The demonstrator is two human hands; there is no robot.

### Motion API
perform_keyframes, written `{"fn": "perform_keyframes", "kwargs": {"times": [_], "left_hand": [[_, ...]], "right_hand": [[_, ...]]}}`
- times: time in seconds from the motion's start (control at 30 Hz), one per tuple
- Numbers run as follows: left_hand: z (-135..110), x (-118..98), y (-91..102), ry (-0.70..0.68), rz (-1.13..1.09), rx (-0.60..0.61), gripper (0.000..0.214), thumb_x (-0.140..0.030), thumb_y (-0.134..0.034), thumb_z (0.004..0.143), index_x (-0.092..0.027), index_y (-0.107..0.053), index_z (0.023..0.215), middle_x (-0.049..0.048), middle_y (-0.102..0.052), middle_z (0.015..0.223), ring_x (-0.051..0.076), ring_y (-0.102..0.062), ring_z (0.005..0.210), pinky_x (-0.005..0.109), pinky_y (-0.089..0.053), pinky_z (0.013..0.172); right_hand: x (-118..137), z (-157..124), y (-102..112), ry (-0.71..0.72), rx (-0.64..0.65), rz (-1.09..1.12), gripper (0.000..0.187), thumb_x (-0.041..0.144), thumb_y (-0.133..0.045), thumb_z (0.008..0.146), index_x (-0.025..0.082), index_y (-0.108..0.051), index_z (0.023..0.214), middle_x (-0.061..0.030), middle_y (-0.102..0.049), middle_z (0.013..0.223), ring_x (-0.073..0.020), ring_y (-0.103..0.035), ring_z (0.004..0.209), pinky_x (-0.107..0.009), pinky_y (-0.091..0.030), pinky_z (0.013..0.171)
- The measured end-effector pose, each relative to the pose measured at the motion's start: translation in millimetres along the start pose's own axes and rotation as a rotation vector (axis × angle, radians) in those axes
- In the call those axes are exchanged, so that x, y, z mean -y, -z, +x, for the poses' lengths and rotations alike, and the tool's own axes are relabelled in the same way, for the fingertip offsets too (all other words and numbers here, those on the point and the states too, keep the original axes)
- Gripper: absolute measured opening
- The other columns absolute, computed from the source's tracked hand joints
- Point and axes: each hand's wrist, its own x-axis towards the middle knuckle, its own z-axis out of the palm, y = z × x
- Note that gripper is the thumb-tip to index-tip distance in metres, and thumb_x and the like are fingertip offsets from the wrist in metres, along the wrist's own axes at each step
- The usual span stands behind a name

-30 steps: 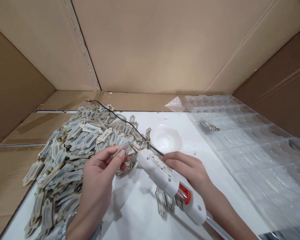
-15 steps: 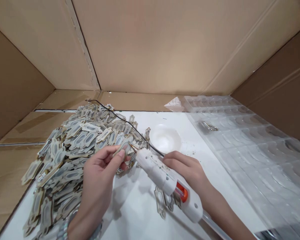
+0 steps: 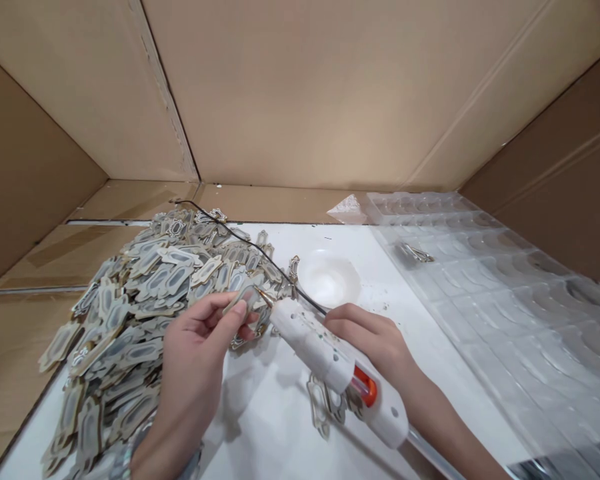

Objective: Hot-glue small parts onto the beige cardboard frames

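Observation:
Between thumb and fingers, my left hand [image 3: 200,347] pinches a flat grey ornate plate [image 3: 241,298] with a scalloped edge. My right hand [image 3: 373,337] is wrapped around a white hot glue gun [image 3: 320,350], its fingers partly hidden behind the body. The gun's metal nozzle points left and meets, or nearly meets, the plate's right end. A clear glue stick [image 3: 425,450] sticks out of the gun's back. Beneath the gun, a few similar plates [image 3: 319,408] lie on the white table [image 3: 260,413]. A large heap of the same plates [image 3: 145,287] spreads beside my left hand.
A white bowl [image 3: 329,277] stands beyond the gun. On the right lie clear plastic trays [image 3: 460,287] with small metal pieces [image 3: 416,253] on them. The gun's black cord [image 3: 245,240] runs over the heap. Cardboard walls [image 3: 330,93] enclose the back and sides.
Both hands, the plate and the gun keep nearly the same pose. The nozzle tip and plate sit very slightly further left, along with a small shift of the whole view.

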Motion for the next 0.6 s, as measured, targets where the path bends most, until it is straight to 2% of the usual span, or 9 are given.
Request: {"fn": "perform_keyframes", "kwargs": {"times": [0.27,0.33,0.47,0.6], "left_hand": [[0.7,2.4,-0.6,-0.007,-0.004,0.013,0.026,-0.040,-0.082,0.061,-0.020,-0.073,0.075,-0.0007,-0.068,0.064,0.013,-0.061,0.058,0.021,-0.051,0.055],[1.1,3.1,-0.9,0.008,0.019,0.070,0.026,-0.041,-0.081,0.062,-0.019,-0.073,0.074,0.0008,-0.069,0.067,0.014,-0.062,0.062,0.023,-0.052,0.059],[1.4,4.6,-2.3,0.130,0.045,0.206,0.023,-0.039,-0.081,0.064,-0.019,-0.073,0.073,0.0024,-0.071,0.075,0.015,-0.063,0.071,0.023,-0.049,0.065],[2.1,4.2,-4.0,0.163,0.034,0.149,0.027,-0.038,-0.085,0.057,-0.018,-0.074,0.072,0.0005,-0.067,0.069,0.011,-0.052,0.061,0.021,-0.042,0.055]], "right_hand": [[-0.3,-0.7,2.0,-0.057,-0.003,0.080,0.021,0.008,-0.045,0.089,0.019,-0.063,0.086,-0.0036,-0.064,0.085,-0.0123,-0.062,0.070,-0.021,-0.048,0.061],[-0.6,-0.8,1.6,-0.088,-0.028,0.106,0.020,0.008,-0.046,0.087,0.020,-0.062,0.085,-0.0027,-0.063,0.084,-0.0124,-0.062,0.069,-0.021,-0.047,0.059],[-1.9,-0.4,1.3,-0.118,-0.124,0.134,0.017,0.007,-0.051,0.084,0.021,-0.060,0.088,-0.0019,-0.063,0.088,-0.0123,-0.062,0.069,-0.021,-0.047,0.058],[-2.6,-0.1,3.6,-0.184,-0.180,0.115,0.016,0.008,-0.053,0.086,0.023,-0.056,0.083,-0.0011,-0.062,0.086,-0.0133,-0.062,0.071,-0.023,-0.050,0.061]]}}
